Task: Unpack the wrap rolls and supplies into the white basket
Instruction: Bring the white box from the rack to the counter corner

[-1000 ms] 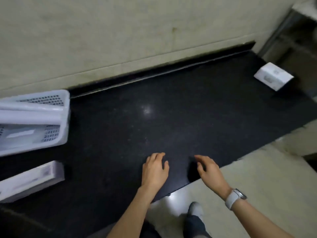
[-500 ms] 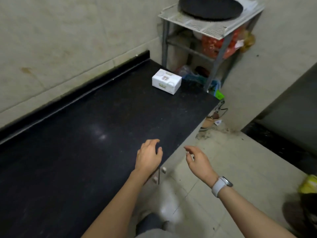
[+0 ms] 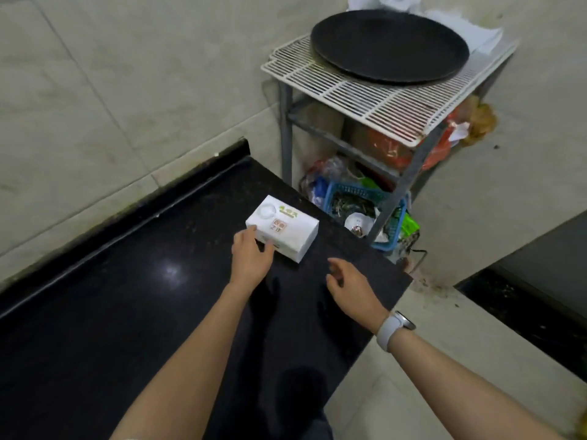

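Observation:
A small white box (image 3: pixel 286 227) with green and orange print lies near the right end of the black counter (image 3: pixel 133 312). My left hand (image 3: pixel 251 257) is spread open at the box's near left corner, with its fingertips touching that corner. My right hand (image 3: pixel 349 284), with a white watch on the wrist, hovers open just right of and below the box, apart from it. The white basket is out of view.
Past the counter's right end stands a metal rack (image 3: pixel 381 100) with a large black round pan (image 3: pixel 389 46) on top. A blue basket (image 3: pixel 365 214) full of odds and ends sits under it. Tiled wall runs behind; pale floor lies to the right.
The view has swung right, leaving the white basket and long box out of frame. Both hands have travelled to the small white box, and my left hand now touches it.

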{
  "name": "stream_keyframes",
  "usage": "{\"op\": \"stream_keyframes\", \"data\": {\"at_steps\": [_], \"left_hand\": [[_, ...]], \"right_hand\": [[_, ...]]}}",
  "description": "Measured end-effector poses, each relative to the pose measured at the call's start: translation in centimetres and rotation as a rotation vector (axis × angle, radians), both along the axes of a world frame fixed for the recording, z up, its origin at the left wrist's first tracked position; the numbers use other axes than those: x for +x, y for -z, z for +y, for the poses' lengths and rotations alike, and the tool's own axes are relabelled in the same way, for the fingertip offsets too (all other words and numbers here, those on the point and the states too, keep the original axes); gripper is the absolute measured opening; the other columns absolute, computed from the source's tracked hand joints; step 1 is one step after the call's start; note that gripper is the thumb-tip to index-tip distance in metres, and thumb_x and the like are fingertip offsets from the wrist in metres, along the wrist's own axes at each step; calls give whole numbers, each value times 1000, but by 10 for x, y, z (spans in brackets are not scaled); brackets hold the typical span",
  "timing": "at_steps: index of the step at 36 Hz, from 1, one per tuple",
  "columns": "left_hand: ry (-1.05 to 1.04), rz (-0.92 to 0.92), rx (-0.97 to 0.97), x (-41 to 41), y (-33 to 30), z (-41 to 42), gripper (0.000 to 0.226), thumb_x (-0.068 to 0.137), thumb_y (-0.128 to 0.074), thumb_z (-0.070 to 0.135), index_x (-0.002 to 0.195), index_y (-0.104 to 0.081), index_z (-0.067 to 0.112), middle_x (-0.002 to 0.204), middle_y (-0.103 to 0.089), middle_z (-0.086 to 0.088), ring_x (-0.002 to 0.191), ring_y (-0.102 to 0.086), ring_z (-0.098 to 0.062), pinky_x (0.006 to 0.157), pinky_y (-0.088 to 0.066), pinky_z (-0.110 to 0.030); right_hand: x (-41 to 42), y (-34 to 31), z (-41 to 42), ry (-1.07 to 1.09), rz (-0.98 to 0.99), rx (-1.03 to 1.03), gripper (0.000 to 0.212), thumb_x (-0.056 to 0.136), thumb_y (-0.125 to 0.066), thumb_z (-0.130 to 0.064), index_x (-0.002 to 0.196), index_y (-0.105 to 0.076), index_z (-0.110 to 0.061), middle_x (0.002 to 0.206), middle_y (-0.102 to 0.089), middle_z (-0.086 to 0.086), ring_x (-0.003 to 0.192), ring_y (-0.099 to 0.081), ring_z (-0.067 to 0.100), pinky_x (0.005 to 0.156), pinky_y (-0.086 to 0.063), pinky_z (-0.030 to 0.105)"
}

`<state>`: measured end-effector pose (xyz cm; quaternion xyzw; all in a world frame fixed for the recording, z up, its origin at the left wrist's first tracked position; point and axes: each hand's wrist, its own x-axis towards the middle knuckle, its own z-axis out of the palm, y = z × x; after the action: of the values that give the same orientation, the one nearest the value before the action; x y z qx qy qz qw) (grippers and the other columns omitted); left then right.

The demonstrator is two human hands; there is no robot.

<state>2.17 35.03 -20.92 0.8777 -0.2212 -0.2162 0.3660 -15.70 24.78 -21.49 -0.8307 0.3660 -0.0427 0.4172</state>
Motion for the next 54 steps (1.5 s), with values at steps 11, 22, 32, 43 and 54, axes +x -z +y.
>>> {"op": "stream_keyframes", "data": {"at_steps": [11,22,32,43,54], "left_hand": [[-188,294,-69,54,22,-41,27,93,-45,34,115,-51,20,121,-57,-3,110,-54,-21,87,-41,-33],[-455,154,-168,-20,33,25,29,87,-49,45,115,-53,42,120,-55,14,110,-51,-2,88,-36,-21],[-957,-7,207,-121,8,145,45,91,-49,27,135,-43,17,140,-44,-5,126,-42,-23,104,-36,-45],[-1486,-6,438,-282,-24,323,42,92,-46,29,132,-47,17,136,-49,-7,125,-44,-27,101,-34,-42],[-1731,-16,373,-429,-35,544,42,94,-44,27,133,-45,13,138,-47,-8,127,-42,-26,106,-33,-42]], "right_hand": [[87,15,-50,-302,190,-171,103,73,-62,-60,146,4,-28,156,2,7,141,-3,29,109,-23,48],[98,23,-59,-618,114,-130,93,67,-62,-44,142,-8,-34,132,-17,4,122,-19,25,96,-34,36],[84,7,41,-968,-119,75,81,67,-63,-43,134,-18,-46,109,-15,-20,106,-17,3,91,-27,23],[25,-3,254,-1464,-154,154,78,70,-66,-38,136,-24,-42,119,-22,-12,112,-21,9,95,-25,22],[-76,-15,519,-1750,-123,162,78,75,-66,-38,140,-23,-35,128,-24,-2,120,-20,16,96,-25,23]]}}
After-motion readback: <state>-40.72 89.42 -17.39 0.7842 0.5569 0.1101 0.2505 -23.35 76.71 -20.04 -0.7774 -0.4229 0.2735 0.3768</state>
